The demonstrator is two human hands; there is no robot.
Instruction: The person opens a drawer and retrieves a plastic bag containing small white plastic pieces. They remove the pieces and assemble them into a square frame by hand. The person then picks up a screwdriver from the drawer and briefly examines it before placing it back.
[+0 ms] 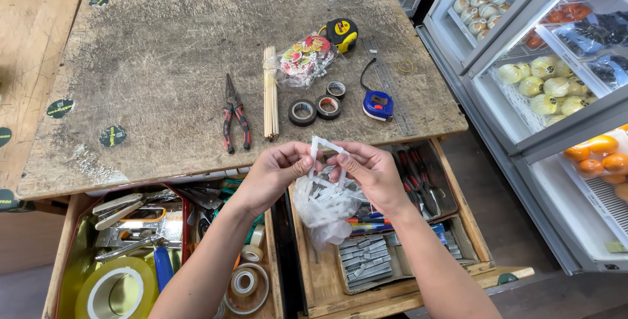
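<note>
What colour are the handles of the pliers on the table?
The pliers have red and black handles, seen best in the head view.

On the worn wooden table [163, 64] lie red-handled pliers [234, 113], a bundle of wooden skewers [270, 93], 3 rolls of black tape [318, 105], a yellow tape measure [343, 34] and a blue one [378, 104], above 2 open drawers [366, 289].

- Only one view here: head cam is looking steeply down from the bench's [163, 64] near edge.
- It's sitting close over the open drawers [392, 280], facing the bench's far edge.
</note>
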